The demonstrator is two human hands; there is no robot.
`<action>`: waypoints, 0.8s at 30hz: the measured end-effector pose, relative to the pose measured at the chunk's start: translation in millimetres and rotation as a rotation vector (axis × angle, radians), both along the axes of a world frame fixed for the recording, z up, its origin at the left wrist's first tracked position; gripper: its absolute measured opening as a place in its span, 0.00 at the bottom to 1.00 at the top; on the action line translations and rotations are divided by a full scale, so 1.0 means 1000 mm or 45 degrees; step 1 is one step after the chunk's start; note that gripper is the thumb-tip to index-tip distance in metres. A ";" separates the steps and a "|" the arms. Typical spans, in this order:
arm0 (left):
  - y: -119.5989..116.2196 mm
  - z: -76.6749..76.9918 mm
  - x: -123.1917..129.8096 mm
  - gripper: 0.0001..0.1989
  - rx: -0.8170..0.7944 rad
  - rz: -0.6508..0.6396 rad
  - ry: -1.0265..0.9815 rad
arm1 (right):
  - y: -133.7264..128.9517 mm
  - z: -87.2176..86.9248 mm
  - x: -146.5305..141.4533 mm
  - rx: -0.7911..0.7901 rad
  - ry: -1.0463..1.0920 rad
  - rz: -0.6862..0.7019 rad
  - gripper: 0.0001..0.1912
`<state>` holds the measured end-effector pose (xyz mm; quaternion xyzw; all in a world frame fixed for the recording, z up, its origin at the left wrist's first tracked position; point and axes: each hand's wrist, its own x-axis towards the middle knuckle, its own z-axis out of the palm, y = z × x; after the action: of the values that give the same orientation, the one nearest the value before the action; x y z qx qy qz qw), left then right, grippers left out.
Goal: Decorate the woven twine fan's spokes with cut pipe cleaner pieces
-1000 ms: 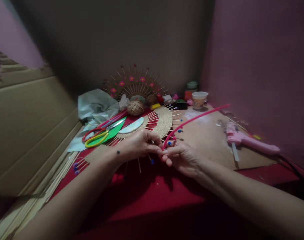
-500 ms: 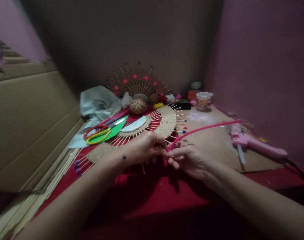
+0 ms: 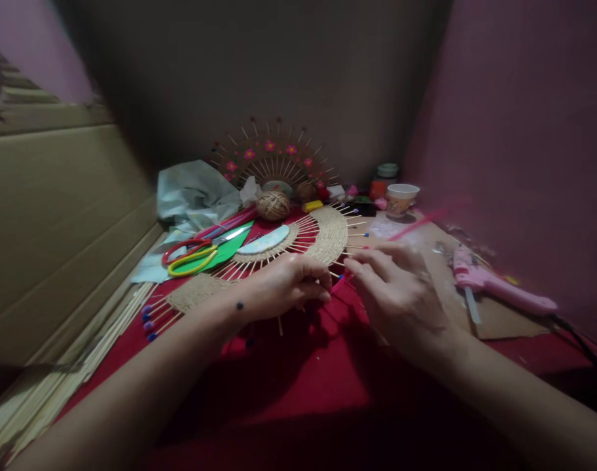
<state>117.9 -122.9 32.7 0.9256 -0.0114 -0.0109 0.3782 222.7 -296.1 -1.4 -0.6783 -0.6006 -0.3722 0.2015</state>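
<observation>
- Fingers of left hand (image 3: 296,282) pinched on pink stem (image 3: 340,284)
- Right hand (image 3: 401,297): fingers half-curled, hold unclear
- Woven fan (image 3: 330,237) at eleven o'clock, glue gun (image 3: 505,286) at three

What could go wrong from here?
The blurred far end of the pink pipe cleaner might brush the paper cup.
The right hand, close to the fan's stick tips, may snag one.
The glue gun lies with its cord trailing; a tug could shift it.
</observation>
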 end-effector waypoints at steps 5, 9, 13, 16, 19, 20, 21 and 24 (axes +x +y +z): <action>0.000 0.003 -0.003 0.07 0.029 -0.009 -0.030 | -0.001 -0.003 0.001 -0.002 -0.052 0.149 0.14; -0.002 0.009 -0.005 0.06 0.111 -0.005 -0.065 | -0.004 -0.022 -0.009 0.050 0.103 0.189 0.13; -0.004 0.008 -0.004 0.06 0.154 -0.020 -0.115 | -0.002 -0.030 -0.022 0.068 0.344 0.193 0.09; -0.004 0.003 -0.001 0.06 0.130 -0.015 -0.155 | 0.004 -0.028 -0.032 0.053 0.671 0.252 0.09; -0.006 -0.005 0.001 0.06 0.113 0.005 -0.210 | 0.011 -0.026 -0.040 0.063 0.729 0.277 0.10; -0.006 -0.007 0.002 0.07 0.104 0.022 -0.219 | 0.012 -0.027 -0.040 0.069 0.673 0.266 0.11; -0.007 -0.009 0.002 0.07 0.093 0.039 -0.222 | 0.014 -0.028 -0.041 0.073 0.602 0.245 0.11; -0.007 -0.012 0.002 0.07 0.037 0.051 -0.177 | 0.014 -0.029 -0.038 0.088 0.402 0.182 0.12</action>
<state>120.1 -130.0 21.0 0.9296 -0.0190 0.0609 0.3631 185.0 -282.1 -30.9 -0.6766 -0.5950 -0.2661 0.3427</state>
